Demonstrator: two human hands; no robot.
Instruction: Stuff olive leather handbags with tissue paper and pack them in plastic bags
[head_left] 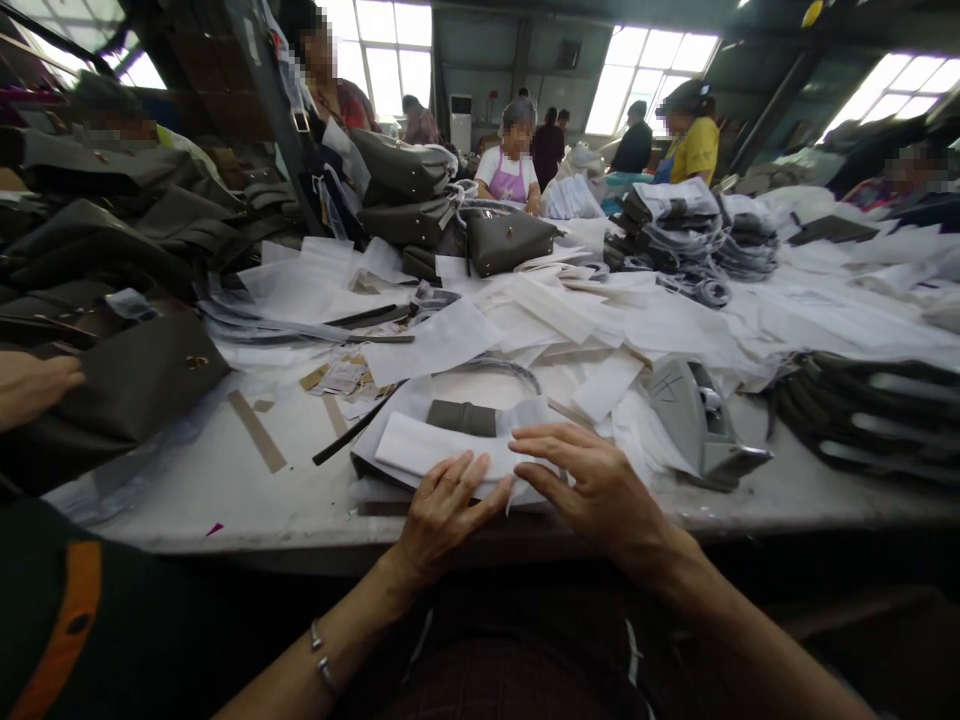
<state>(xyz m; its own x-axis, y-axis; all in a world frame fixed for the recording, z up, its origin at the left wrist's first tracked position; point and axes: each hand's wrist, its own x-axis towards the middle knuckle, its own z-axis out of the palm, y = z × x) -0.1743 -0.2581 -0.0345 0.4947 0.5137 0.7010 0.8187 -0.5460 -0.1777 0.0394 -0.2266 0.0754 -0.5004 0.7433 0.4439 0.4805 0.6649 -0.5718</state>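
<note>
A folded sheet of white packing foam (pixel 409 445) lies over a dark bag piece at the table's front edge. My left hand (pixel 448 510) rests on the foam with its fingers stretched out flat. Beside it, my right hand (pixel 592 485) is open over the right end of the foam, fingers extended. Whether the right fingertips press on the sheet or hover just over it, I cannot tell. Behind the foam shows a dark olive section (pixel 461 417) of the piece. A wrapped strap (pixel 495 365) curves behind it.
A grey tape dispenser (pixel 697 420) stands to the right, near a stack of dark bag pieces (pixel 877 420). Loose white sheets (pixel 555 305) cover the table's middle. At left, another person's hand (pixel 37 385) touches a dark handbag (pixel 142 380). Co-workers stand farther back.
</note>
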